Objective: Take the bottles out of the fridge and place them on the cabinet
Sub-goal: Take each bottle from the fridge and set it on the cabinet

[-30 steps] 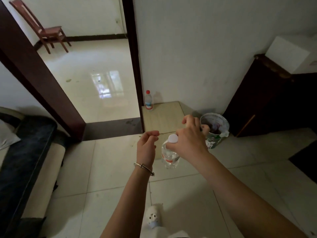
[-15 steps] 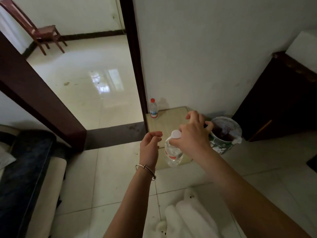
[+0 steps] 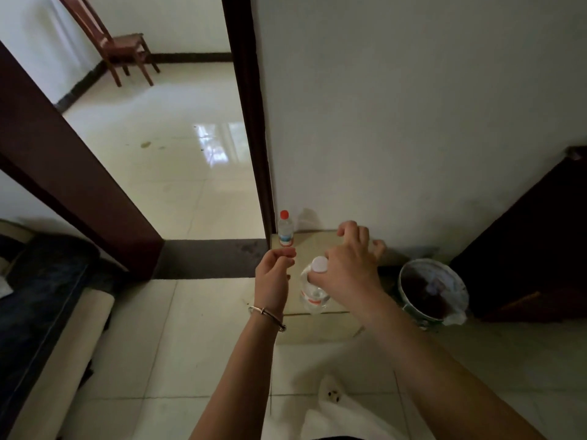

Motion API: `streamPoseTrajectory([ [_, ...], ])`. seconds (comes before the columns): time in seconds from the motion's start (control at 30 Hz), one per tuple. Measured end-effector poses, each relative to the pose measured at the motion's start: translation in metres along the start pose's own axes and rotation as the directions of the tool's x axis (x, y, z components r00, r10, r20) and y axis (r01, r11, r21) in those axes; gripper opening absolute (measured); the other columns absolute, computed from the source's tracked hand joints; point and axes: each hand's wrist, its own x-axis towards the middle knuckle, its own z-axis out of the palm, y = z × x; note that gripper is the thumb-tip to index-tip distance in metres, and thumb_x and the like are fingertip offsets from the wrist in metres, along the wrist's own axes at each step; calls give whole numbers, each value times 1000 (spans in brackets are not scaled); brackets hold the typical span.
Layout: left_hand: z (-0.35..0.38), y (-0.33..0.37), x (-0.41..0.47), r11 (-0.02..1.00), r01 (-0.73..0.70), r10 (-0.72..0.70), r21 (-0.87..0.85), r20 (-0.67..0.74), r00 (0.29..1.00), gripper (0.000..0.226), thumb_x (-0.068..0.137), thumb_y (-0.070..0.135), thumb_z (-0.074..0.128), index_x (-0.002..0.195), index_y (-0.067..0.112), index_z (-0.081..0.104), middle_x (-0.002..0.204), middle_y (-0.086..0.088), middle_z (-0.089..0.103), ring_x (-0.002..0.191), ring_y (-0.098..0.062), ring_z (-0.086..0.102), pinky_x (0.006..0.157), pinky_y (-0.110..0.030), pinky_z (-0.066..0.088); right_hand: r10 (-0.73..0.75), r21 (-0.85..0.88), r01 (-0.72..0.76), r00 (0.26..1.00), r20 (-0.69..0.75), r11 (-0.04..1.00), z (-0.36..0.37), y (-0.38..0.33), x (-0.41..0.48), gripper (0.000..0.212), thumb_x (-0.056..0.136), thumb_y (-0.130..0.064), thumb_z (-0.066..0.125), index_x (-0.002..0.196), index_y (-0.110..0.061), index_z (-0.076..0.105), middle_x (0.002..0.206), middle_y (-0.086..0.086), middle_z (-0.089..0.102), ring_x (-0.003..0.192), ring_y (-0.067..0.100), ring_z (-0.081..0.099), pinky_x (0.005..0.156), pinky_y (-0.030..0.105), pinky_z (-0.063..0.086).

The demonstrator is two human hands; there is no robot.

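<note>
My right hand grips a clear bottle with a white cap by its neck, holding it above the low light-wood cabinet that stands against the wall. My left hand hovers just left of the bottle with fingers loosely curled and nothing in it; a metal bangle is on its wrist. A second clear bottle with a red cap stands upright at the cabinet's back left corner, next to the door frame.
A round bin with a plastic liner stands right of the cabinet. A dark wooden unit is at the far right. An open doorway leads to a tiled room with a chair. A dark sofa fills the left.
The view has moved closer to the cabinet. My right hand has carried the white-capped bottle forward over the cabinet top, and the left hand has kept alongside.
</note>
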Motion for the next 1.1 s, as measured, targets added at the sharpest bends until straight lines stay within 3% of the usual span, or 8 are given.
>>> streamPoseTrajectory([
  [0.3, 46, 5, 56, 997, 21, -28, -77, -100, 995, 23, 87, 2, 45, 81, 18, 60, 92, 0, 61, 91, -16, 54, 75, -27, 43, -86, 24, 86, 996, -5, 996, 2, 38, 82, 42, 76, -53, 65, 101, -19, 67, 134, 0, 27, 125, 20, 22, 105, 46, 15],
  [0.5, 61, 1, 100, 994, 53, -66, -96, -132, 989, 23, 87, 2, 45, 79, 19, 59, 87, 2, 61, 88, -16, 54, 77, -30, 43, -109, 0, 109, 993, 46, 994, 22, 52, 130, 40, 77, -50, 65, 99, -17, 66, 135, 2, 28, 126, 21, 22, 105, 48, 16],
  [0.67, 69, -4, 140, 992, 97, -104, -78, -102, 989, 23, 87, 3, 45, 80, 18, 60, 91, -1, 62, 92, -18, 55, 85, -37, 43, -85, -33, 88, 992, 88, 996, 44, 52, 172, 40, 77, -51, 65, 101, -18, 68, 138, 1, 25, 128, 21, 20, 105, 48, 15],
  [1.1, 68, -21, 244, 975, 217, -220, -41, -104, 970, 26, 90, 5, 41, 78, 20, 58, 89, 4, 62, 85, -10, 57, 74, -27, 42, -27, -79, 44, 980, 196, 996, 123, 45, 275, 35, 77, -41, 66, 101, -16, 68, 138, 0, 28, 127, 21, 23, 102, 46, 19],
])
